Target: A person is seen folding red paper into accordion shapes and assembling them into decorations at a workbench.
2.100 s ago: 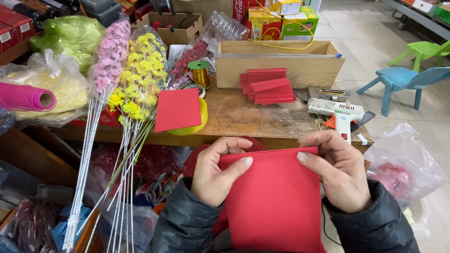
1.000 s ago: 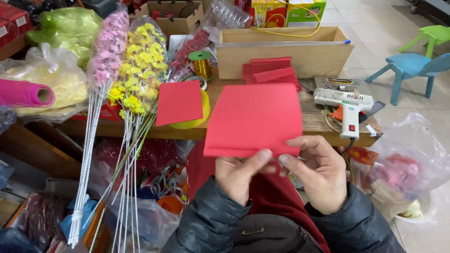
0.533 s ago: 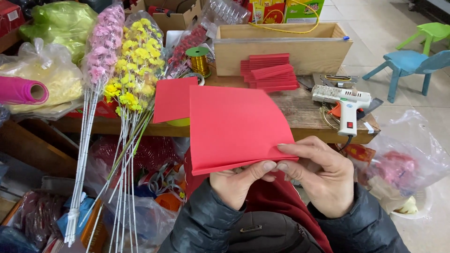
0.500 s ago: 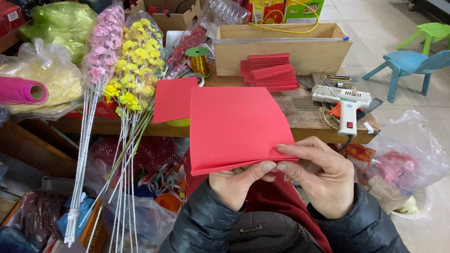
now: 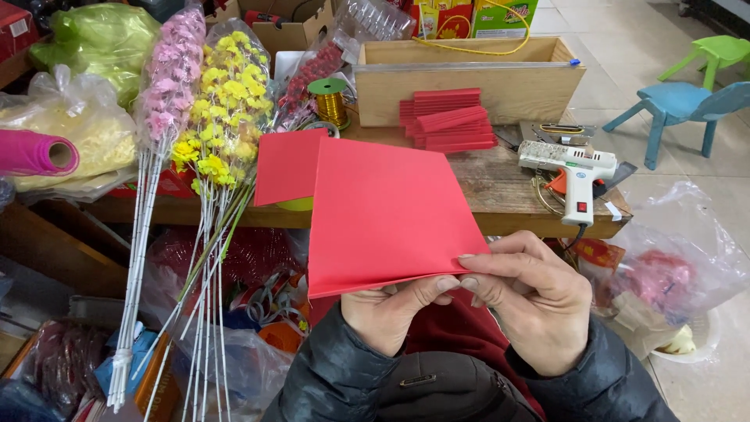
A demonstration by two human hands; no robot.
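A folded sheet of red paper (image 5: 387, 211) is held up flat in front of me, above my lap. My left hand (image 5: 394, 312) supports it from below, thumb pressed on the near folded edge. My right hand (image 5: 531, 301) pinches the same edge at its near right corner with thumb and fingers. Another red sheet (image 5: 285, 166) lies on a yellow-green object at the wooden table's (image 5: 500, 195) front edge. A stack of folded red papers (image 5: 449, 119) sits farther back on the table.
A white hot glue gun (image 5: 574, 172) lies on the table's right side. A cardboard box (image 5: 469, 74) and a gold wire spool (image 5: 330, 101) stand behind. Artificial yellow flowers (image 5: 223, 101) and pink flowers (image 5: 168, 86) on white stems lean at left. Plastic bags and small chairs stand at right.
The red sheet has gone from lying on my lap to being lifted, folded over and held flat. My fingers now pinch its near edge; since half a second ago little has moved.
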